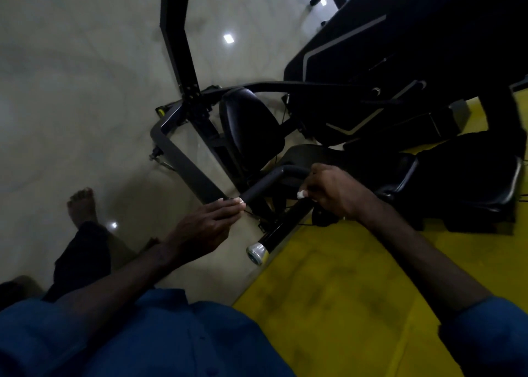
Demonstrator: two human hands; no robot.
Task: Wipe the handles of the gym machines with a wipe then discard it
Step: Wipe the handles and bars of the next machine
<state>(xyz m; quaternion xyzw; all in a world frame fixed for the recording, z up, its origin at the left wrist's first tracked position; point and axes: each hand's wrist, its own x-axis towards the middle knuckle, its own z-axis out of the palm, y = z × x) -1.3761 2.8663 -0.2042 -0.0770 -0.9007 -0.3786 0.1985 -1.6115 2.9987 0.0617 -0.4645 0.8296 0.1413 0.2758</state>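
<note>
A black padded machine handle (267,183) bends across the middle of the view. My left hand (205,225) reaches to its lower end with straight fingers, the fingertips touching the grip. My right hand (334,192) is curled over the handle's far bend and holds a small white wipe (300,194), which peeks out under the fingers. A second black bar with a chrome end cap (256,252) runs just below the handle.
The machine's black seat pad (251,125) and frame (183,162) stand beyond the handle. Another black pad (457,185) lies at the right on the yellow floor mat (343,291). Pale tiled floor (71,105) spreads left, with my bare foot (83,205) on it.
</note>
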